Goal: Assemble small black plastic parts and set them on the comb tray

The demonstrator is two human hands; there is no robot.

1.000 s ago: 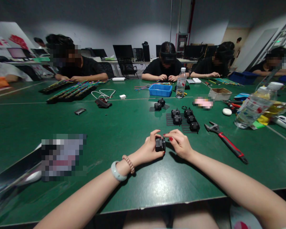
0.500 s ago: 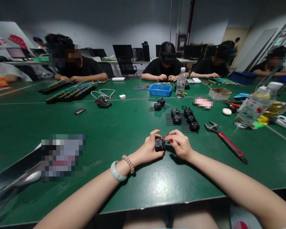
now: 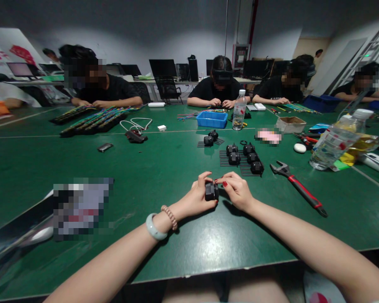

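A: Where is the part?
B: The part (image 3: 212, 191) is low over the bench (image 3: 139, 176), near its front edge, between both hands. The left hand (image 3: 196, 198) has its fingers (image 3: 202, 180) clenched round it from the left. The right hand (image 3: 238, 191) curls in with fingertips on its upper right edge, but I cannot tell whether they pinch or only touch.
A: What could go wrong?
B: It looks small and smooth. If the left grip slackens while the right pushes, it could twist out and knock onto the bench, or a fingertip could get nipped.
A: And around it?
B: Beyond it, black parts (image 3: 252, 159) stand on flat grids (image 3: 223, 160). A wrench (image 3: 298, 188) lies to their right, apart from them.
A: Containers?
B: A blue tray (image 3: 212, 119) sits far across, its wall hiding what is inside. A box (image 3: 291, 124) is open, contents out of sight. A clear bottle (image 3: 239, 110) stands just right of the tray, fill unclear
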